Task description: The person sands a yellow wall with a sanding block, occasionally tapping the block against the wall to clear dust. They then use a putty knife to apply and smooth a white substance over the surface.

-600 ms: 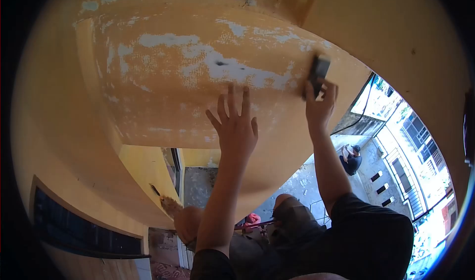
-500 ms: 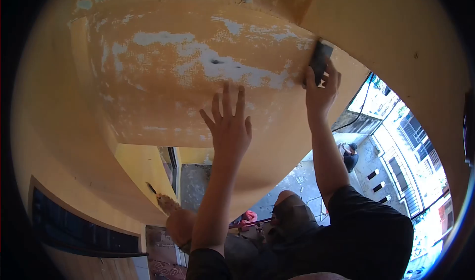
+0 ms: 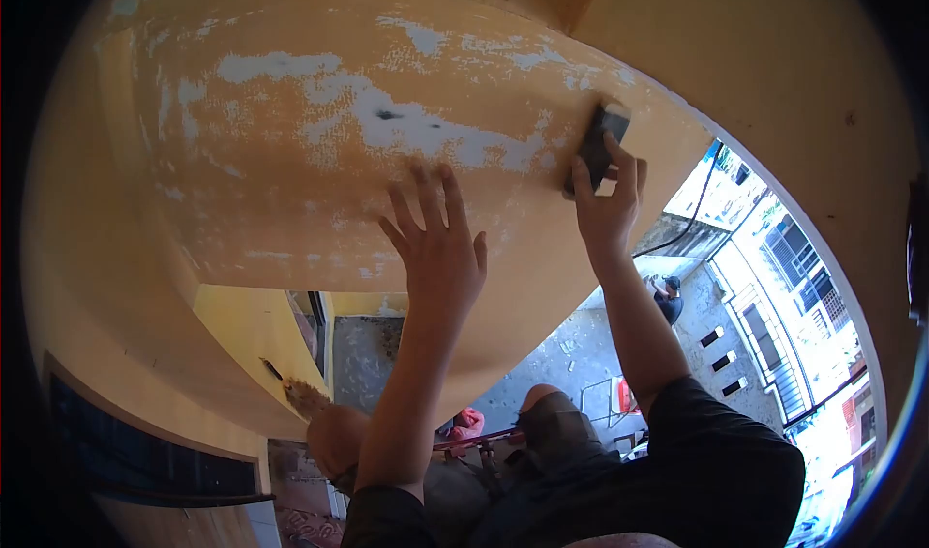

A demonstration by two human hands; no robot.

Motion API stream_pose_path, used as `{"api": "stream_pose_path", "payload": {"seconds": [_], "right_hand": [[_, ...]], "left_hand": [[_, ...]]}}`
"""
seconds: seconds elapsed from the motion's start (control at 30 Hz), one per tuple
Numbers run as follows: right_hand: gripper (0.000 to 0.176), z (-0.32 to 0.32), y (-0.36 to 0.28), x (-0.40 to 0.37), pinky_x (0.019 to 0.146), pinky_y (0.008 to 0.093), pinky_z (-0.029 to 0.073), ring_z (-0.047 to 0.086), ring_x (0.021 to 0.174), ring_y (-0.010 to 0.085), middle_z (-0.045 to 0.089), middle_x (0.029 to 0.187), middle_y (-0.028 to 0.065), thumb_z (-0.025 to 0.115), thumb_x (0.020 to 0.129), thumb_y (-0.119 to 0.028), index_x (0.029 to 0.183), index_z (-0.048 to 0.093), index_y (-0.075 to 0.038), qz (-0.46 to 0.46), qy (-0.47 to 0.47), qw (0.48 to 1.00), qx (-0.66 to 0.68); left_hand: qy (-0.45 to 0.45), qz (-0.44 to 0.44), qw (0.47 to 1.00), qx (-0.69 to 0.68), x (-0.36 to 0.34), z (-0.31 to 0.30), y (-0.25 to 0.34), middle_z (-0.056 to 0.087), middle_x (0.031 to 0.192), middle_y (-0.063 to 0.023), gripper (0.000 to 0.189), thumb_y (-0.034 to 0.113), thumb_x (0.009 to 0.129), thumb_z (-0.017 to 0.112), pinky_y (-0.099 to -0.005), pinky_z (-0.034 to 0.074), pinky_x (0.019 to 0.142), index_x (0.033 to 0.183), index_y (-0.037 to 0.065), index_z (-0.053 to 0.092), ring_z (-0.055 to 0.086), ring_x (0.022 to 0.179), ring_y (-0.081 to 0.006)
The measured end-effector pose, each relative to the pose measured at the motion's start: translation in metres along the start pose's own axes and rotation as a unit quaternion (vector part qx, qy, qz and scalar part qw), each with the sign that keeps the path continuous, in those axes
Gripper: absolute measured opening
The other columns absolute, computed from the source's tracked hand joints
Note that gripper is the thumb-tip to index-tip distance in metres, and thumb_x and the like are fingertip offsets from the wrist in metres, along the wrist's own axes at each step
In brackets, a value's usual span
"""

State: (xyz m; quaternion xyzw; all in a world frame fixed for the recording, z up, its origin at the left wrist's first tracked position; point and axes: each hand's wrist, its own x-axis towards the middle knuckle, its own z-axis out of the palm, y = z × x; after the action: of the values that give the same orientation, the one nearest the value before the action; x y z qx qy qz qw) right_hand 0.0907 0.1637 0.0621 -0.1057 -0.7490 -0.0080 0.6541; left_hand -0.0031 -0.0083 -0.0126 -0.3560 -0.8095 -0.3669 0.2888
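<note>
Dark block (image 3: 597,151) is held in the right hand (image 3: 612,195); grip is closed around its lower part, thumb on one side, fingers on the other. Block is tilted, top end leaning right, edges slightly blurred; it appears to be laid flat on the painted surface (image 3: 339,199), near that surface's right edge and just beside the right end of the pale patches (image 3: 426,134). Left hand (image 3: 440,262) is placed below the patches, well apart from the block; its grip is wide open, fingers spread, nothing held. Palm is turned to the surface; whether full contact is made cannot be told. Surface is coloured orange-tan, with paint worn to grey-white in uneven areas; two small dark marks (image 3: 389,115) are seen within the largest one. Both forearms are raised, and black sleeves (image 3: 711,432) are worn. Bent knees are seen below, with a red bundle (image 3: 466,422) between them, partly hidden. Grey floor (image 3: 571,359) is seen far below. At right, another person (image 3: 668,301) in dark clothing is seen near a grey wall (image 3: 740,359) pierced by rectangular openings. Dark window (image 3: 145,446) is seen at lower left.
</note>
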Motion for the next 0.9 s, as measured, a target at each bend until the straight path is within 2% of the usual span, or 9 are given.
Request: {"api": "stream_pose_path", "payload": {"seconds": [0.17, 0.3, 0.33, 0.43, 0.57, 0.67, 0.77, 0.83, 0.9], "right_hand": [[0.046, 0.003, -0.009, 0.002, 0.072, 0.0355, 0.048, 0.055, 0.081, 0.0259, 0.053, 0.093, 0.0145, 0.076, 0.079, -0.014, 0.121, 0.061, -0.004, 0.017, 0.020, 1.000, 0.014], [0.045, 0.005, -0.010, 0.011, 0.070, 0.0364, 0.047, 0.054, 0.081, 0.0242, 0.052, 0.092, 0.0142, 0.076, 0.079, -0.013, 0.121, 0.061, -0.003, -0.048, 0.025, 0.999, -0.008], [0.044, 0.006, -0.013, 0.020, 0.070, 0.0365, 0.046, 0.054, 0.081, 0.0242, 0.052, 0.093, 0.0141, 0.076, 0.080, -0.013, 0.120, 0.061, -0.004, 0.009, 0.031, 0.999, 0.009], [0.044, 0.004, -0.022, 0.018, 0.071, 0.0363, 0.046, 0.054, 0.081, 0.0244, 0.052, 0.092, 0.0137, 0.075, 0.080, -0.014, 0.121, 0.061, -0.004, 0.022, 0.032, 0.999, 0.011], [0.044, 0.007, -0.012, 0.013, 0.074, 0.0367, 0.045, 0.054, 0.083, 0.0260, 0.051, 0.091, 0.0141, 0.074, 0.081, -0.015, 0.122, 0.060, -0.005, -0.034, 0.031, 0.999, -0.016], [0.044, 0.004, -0.021, 0.019, 0.075, 0.0384, 0.046, 0.054, 0.084, 0.0286, 0.052, 0.093, 0.0157, 0.075, 0.081, -0.015, 0.121, 0.060, -0.005, -0.005, 0.018, 1.000, -0.020], [0.045, 0.005, -0.017, -0.006, 0.077, 0.0409, 0.046, 0.055, 0.088, 0.0307, 0.054, 0.100, 0.0181, 0.075, 0.080, -0.015, 0.121, 0.060, -0.004, -0.020, 0.003, 1.000, -0.015], [0.045, 0.004, -0.016, 0.001, 0.071, 0.0335, 0.051, 0.060, 0.088, 0.0254, 0.057, 0.099, 0.0160, 0.076, 0.081, -0.014, 0.121, 0.060, -0.003, -0.072, 0.011, 0.997, -0.038], [0.043, 0.000, -0.022, 0.022, 0.072, 0.0342, 0.051, 0.060, 0.088, 0.0261, 0.056, 0.100, 0.0164, 0.074, 0.082, -0.012, 0.121, 0.059, -0.002, -0.010, 0.004, 0.999, -0.040]], "left_hand": [[0.028, 0.013, 0.999, -0.027, -0.004, -0.006, 0.002, 0.011, 0.155, -0.0283, 0.091, 0.027, 0.080, 0.072, -0.0656, 0.025, 0.106, 0.151, 0.005, 0.019, 0.017, 0.138, -0.0536], [0.013, 0.012, 1.000, -0.019, -0.003, -0.011, -0.006, 0.013, 0.155, -0.0263, 0.089, 0.025, 0.081, 0.072, -0.0635, 0.027, 0.106, 0.151, 0.007, 0.021, 0.019, 0.138, -0.0522], [-0.002, 0.017, 1.000, -0.022, -0.004, -0.012, -0.006, 0.013, 0.156, -0.0258, 0.088, 0.025, 0.081, 0.072, -0.0632, 0.027, 0.106, 0.152, 0.008, 0.022, 0.019, 0.138, -0.0521], [0.005, 0.007, 0.999, -0.041, -0.003, -0.011, -0.002, 0.013, 0.156, -0.0259, 0.088, 0.025, 0.081, 0.071, -0.0643, 0.026, 0.106, 0.152, 0.009, 0.022, 0.019, 0.138, -0.0521], [0.021, -0.006, 0.999, -0.040, -0.002, 0.000, -0.002, 0.014, 0.155, -0.0261, 0.087, 0.024, 0.082, 0.070, -0.0657, 0.025, 0.107, 0.152, 0.008, 0.021, 0.018, 0.138, -0.0526], [0.027, -0.001, 0.998, -0.063, -0.006, -0.001, 0.005, 0.014, 0.155, -0.0270, 0.081, 0.024, 0.083, 0.069, -0.0668, 0.025, 0.107, 0.150, 0.007, 0.026, 0.015, 0.139, -0.0534], [0.097, 0.013, 0.989, -0.108, -0.005, 0.000, 0.009, 0.019, 0.154, -0.0254, 0.074, 0.022, 0.085, 0.066, -0.0660, 0.027, 0.106, 0.148, 0.007, 0.031, 0.016, 0.139, -0.0527], [0.058, 0.060, 0.987, -0.139, -0.004, 0.001, 0.016, 0.024, 0.153, -0.0217, 0.066, 0.024, 0.086, 0.064, -0.0684, 0.025, 0.106, 0.145, 0.008, 0.038, 0.021, 0.138, -0.0521], [0.036, 0.067, 0.989, -0.124, -0.004, -0.002, 0.022, 0.027, 0.153, -0.0192, 0.059, 0.025, 0.089, 0.062, -0.0684, 0.026, 0.105, 0.142, 0.009, 0.042, 0.023, 0.139, -0.0496]]}}
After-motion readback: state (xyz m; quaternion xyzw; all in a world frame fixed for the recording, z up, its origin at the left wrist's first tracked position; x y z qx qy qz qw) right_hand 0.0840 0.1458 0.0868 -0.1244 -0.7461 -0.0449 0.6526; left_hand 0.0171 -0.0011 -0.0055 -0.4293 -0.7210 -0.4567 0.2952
